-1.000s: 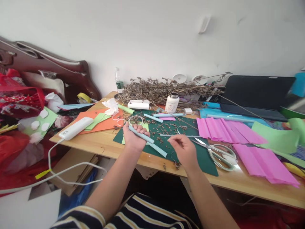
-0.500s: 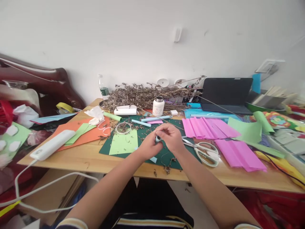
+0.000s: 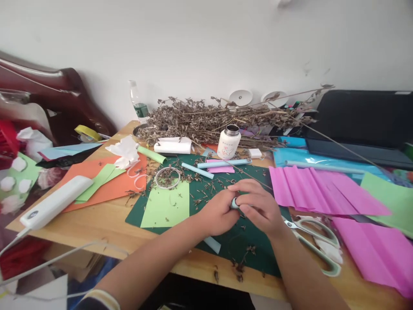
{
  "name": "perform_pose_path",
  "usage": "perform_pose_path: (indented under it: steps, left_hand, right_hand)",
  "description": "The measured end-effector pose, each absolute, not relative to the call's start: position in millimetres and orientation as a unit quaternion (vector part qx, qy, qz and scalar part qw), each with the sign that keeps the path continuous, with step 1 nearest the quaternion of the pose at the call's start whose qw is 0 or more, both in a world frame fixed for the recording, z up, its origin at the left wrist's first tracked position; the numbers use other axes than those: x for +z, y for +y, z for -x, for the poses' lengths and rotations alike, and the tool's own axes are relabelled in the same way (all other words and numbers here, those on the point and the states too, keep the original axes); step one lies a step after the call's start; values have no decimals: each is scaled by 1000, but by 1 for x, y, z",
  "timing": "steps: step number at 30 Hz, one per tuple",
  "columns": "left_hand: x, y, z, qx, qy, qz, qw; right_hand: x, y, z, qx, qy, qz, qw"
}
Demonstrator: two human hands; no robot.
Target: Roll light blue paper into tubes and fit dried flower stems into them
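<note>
Over the green cutting mat (image 3: 206,189), both my hands meet around a small rolled piece of light blue paper (image 3: 235,204). My left hand (image 3: 221,212) is closed around the roll. The fingers of my right hand (image 3: 258,204) pinch at its open end. Two thin blue paper rolls (image 3: 222,163) lie on the mat beyond, across a pink strip. A light green sheet (image 3: 166,206) rests left of my hands, with a clear ring (image 3: 167,177) above it. Scissors (image 3: 312,234) lie right of my right wrist. A blue paper scrap (image 3: 212,244) shows beneath my left forearm.
A bundle of dried stems (image 3: 206,118) spans the back, with one long stem reaching right. In front stands an uncapped white bottle (image 3: 229,142). Pink crepe paper (image 3: 309,189) lies right, a white power bank (image 3: 56,202) left. Dry leaf bits litter the mat.
The view has moved closer and turned, so the table contents spread outward. My right fingers have shifted on the blue roll and now spread more. Both hands still hold it.
</note>
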State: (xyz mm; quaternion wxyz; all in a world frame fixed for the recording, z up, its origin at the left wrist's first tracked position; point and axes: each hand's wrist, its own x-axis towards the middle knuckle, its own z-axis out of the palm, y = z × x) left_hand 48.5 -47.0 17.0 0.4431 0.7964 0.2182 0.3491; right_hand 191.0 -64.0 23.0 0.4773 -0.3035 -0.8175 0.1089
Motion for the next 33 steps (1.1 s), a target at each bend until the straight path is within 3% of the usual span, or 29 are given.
perform_pose_path:
  steps: [4, 8, 14, 18, 23, 27, 33]
  left_hand:
    - [11, -51, -49, 310, 277, -795, 442]
    - [2, -60, -49, 330, 247, -782, 468]
    - [-11, -60, -54, 385, 199, -779, 454]
    - [-13, -58, -55, 341, 187, -823, 414]
    - [-5, -59, -49, 285, 207, -840, 412]
    - [-3, -57, -46, 292, 177, -824, 453]
    - [-8, -61, -49, 325, 167, -774, 517]
  right_hand:
    - [29, -70, -197, 9, -866, 322, 383]
    - [30, -75, -194, 4, -882, 327, 340]
    - [21, -76, -189, 15, -855, 281, 435]
    - [11, -74, -198, 6, -816, 274, 509]
    - [-6, -61, -210, -28, -644, 440, 626]
    - [-17, -49, -213, 9, -608, 549, 573]
    - [-20, -45, -219, 28, -641, 576, 507]
